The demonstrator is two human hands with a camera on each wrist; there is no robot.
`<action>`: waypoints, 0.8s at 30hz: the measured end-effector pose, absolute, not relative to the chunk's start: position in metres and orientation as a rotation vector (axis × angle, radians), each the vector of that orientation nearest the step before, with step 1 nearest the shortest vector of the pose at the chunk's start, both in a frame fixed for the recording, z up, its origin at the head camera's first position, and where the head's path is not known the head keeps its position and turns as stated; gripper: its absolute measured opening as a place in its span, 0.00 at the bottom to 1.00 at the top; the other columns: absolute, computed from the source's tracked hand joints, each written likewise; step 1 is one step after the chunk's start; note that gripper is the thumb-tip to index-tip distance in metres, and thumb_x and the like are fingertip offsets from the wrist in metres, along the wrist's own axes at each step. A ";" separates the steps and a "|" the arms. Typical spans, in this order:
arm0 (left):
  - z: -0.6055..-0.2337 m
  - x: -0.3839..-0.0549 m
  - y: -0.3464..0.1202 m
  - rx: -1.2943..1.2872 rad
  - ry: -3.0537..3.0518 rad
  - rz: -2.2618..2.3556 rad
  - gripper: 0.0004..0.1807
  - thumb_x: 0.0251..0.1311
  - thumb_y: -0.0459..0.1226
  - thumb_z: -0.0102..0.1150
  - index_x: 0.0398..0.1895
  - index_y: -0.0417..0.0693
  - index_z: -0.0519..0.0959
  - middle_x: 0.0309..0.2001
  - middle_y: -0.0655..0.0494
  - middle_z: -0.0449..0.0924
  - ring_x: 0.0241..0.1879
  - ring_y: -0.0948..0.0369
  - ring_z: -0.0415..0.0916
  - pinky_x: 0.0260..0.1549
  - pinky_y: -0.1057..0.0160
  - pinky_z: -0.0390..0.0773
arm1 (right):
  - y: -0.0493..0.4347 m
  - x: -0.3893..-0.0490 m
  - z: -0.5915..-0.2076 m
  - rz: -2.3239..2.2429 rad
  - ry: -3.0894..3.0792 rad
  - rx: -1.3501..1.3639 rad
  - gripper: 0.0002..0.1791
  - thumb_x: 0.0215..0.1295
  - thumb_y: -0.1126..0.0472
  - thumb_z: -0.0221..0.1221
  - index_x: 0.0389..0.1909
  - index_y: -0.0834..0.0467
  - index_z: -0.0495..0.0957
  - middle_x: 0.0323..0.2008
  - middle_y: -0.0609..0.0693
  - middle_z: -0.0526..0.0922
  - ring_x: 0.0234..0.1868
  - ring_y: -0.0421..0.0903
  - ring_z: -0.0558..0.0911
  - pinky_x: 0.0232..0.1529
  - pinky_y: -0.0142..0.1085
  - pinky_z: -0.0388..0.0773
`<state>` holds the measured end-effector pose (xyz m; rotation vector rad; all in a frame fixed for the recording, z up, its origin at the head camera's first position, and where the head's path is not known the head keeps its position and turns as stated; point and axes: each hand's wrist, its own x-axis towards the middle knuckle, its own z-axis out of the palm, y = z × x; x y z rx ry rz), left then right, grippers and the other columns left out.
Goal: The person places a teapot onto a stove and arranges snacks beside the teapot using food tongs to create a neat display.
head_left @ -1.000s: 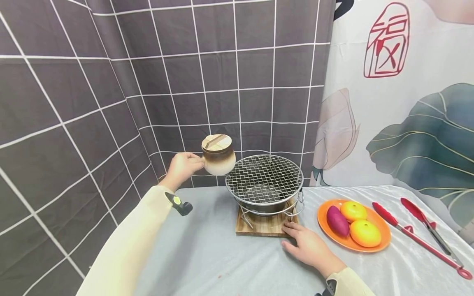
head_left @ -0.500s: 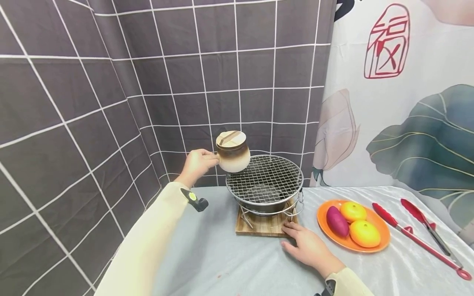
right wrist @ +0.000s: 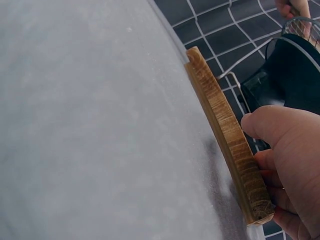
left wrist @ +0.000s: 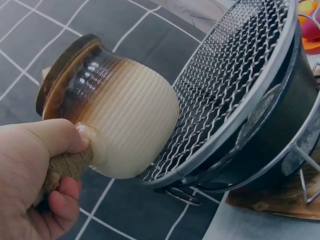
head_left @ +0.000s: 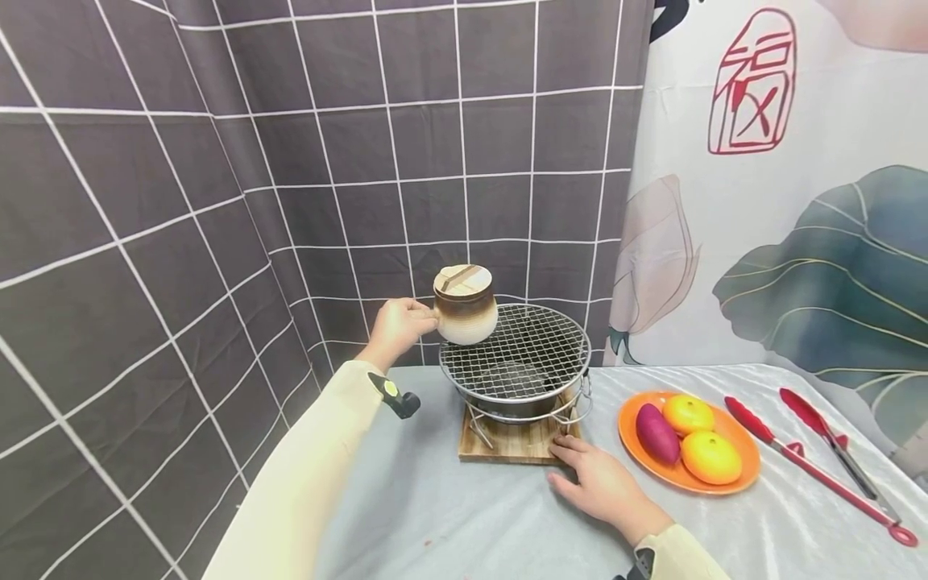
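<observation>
Pot point(head_left: 466, 312) rightward, handle point(left wrist: 72, 162) partly behind left hand point(head_left: 399, 329)

Bright head view, washed-out left sleeve point(head_left: 308, 475), dimmer wrist views, glints on pot point(left wrist: 120, 110)

Head view: Above and on the near side of the round grill point(head_left: 516, 354), my camera faces forward and down, widest of the three, taking in my left hand point(head_left: 400, 329) and right hand point(head_left: 602, 491).
Left wrist view: Close in at the grill's left, facing across its mesh, tilted, with the pot point(left wrist: 122, 112) large in the foreground.
Right wrist view: At the grill's near right corner, close to the wooden board point(right wrist: 230, 135) beneath it, turned aslant; tablecloth point(right wrist: 100, 125) fills the left.
Head and left wrist: Share the pot, the grill and, to its right, the orange plate point(head_left: 750, 451), only partly caught by my wrist.
Both wrists: Share grill, board and my left hand, seen beyond the grill from my right.
</observation>
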<state>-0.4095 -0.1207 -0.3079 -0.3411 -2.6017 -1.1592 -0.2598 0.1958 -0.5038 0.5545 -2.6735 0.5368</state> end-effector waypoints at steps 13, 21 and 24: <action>-0.305 -0.406 -0.114 -0.348 -2.644 -1.087 0.15 0.55 0.44 0.70 0.40 0.43 0.86 0.42 0.51 0.88 0.45 0.51 0.83 0.48 0.52 0.82 | 0.196 -0.259 -0.504 0.522 -2.675 0.546 0.27 0.62 0.49 0.66 0.58 0.60 0.82 0.61 0.57 0.80 0.60 0.57 0.80 0.59 0.52 0.77; -0.303 -0.406 -0.112 -0.317 -2.658 -1.078 0.15 0.55 0.44 0.70 0.40 0.44 0.86 0.43 0.51 0.88 0.43 0.52 0.82 0.46 0.52 0.82 | 0.195 -0.259 -0.504 0.525 -2.676 0.548 0.27 0.62 0.49 0.66 0.58 0.60 0.82 0.61 0.57 0.80 0.60 0.57 0.80 0.59 0.51 0.77; -0.302 -0.407 -0.111 -0.316 -2.652 -1.082 0.14 0.55 0.44 0.70 0.40 0.44 0.86 0.42 0.52 0.88 0.42 0.52 0.82 0.45 0.53 0.82 | 0.195 -0.259 -0.504 0.523 -2.678 0.545 0.27 0.62 0.48 0.66 0.58 0.60 0.82 0.61 0.57 0.80 0.60 0.57 0.80 0.59 0.51 0.77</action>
